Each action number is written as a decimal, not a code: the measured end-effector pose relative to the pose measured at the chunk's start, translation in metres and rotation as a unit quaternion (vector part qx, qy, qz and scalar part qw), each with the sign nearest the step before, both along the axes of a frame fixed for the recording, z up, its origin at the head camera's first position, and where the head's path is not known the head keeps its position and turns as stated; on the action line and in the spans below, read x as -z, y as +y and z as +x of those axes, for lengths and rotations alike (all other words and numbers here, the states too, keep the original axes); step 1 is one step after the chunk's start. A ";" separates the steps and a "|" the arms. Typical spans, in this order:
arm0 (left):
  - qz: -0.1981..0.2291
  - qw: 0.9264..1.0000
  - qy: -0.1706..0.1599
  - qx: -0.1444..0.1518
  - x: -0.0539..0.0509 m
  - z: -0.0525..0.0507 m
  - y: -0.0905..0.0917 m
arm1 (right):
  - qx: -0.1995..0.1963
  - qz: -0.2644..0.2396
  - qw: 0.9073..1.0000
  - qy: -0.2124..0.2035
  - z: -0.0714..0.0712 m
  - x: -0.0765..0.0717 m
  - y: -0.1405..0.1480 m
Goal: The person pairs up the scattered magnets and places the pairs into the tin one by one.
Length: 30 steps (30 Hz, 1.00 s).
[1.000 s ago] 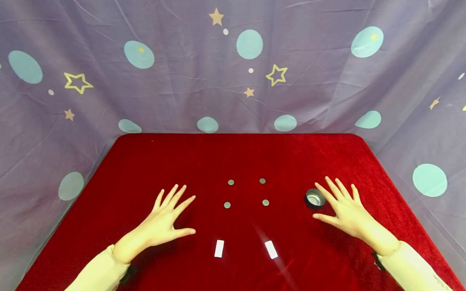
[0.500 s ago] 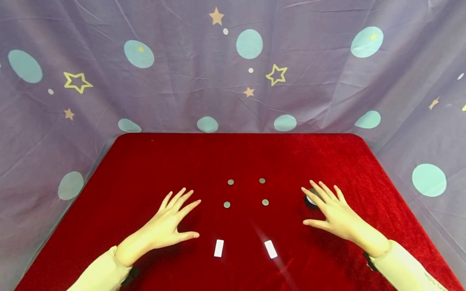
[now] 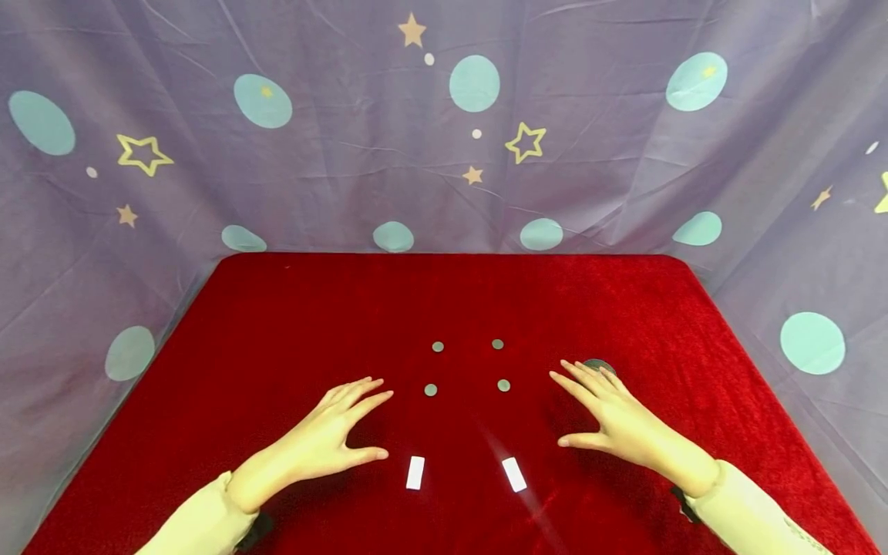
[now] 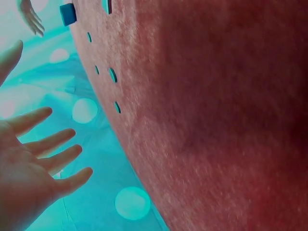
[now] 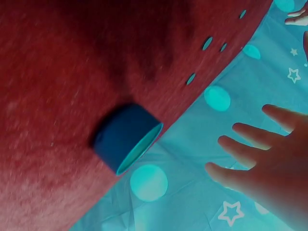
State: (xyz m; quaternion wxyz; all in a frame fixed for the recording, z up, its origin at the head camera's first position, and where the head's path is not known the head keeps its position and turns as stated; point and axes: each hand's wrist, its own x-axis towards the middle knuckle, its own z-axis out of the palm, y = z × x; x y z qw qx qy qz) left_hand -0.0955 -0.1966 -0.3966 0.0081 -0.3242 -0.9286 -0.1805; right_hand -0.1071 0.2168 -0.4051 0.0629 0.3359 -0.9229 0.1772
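Both hands hover above the red cloth with fingers spread and nothing held. In the head view the left hand is left of several small round grey discs. My right hand is to their right, partly covering a dark round container behind its fingers. The right wrist view shows this container standing on the cloth, apart from the fingers of the right hand. From the left wrist camera, the left hand appears with its fingers apart, away from the discs.
Two white rectangles lie on the red cloth near the front, between the hands. A purple curtain with stars and blue dots surrounds the table at the back and sides.
Both hands have moved inward and slightly toward the front, the right one further. The right hand now covers most of the dark container in the head view. The discs have stayed in place.
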 end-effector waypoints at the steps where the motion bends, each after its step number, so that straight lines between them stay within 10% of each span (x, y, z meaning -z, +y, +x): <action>1: 0.003 1.000 -0.008 0.000 0.000 0.001 0.001 | -0.006 -0.004 1.000 0.001 0.000 0.001 -0.002; 11: 0.015 0.998 -0.052 0.016 0.006 0.004 0.012 | -0.059 -0.016 0.998 0.030 0.001 0.009 -0.017; 30: 0.032 0.993 -0.107 0.049 0.013 0.007 0.028 | -0.105 -0.034 0.986 -0.127 0.007 0.021 -0.040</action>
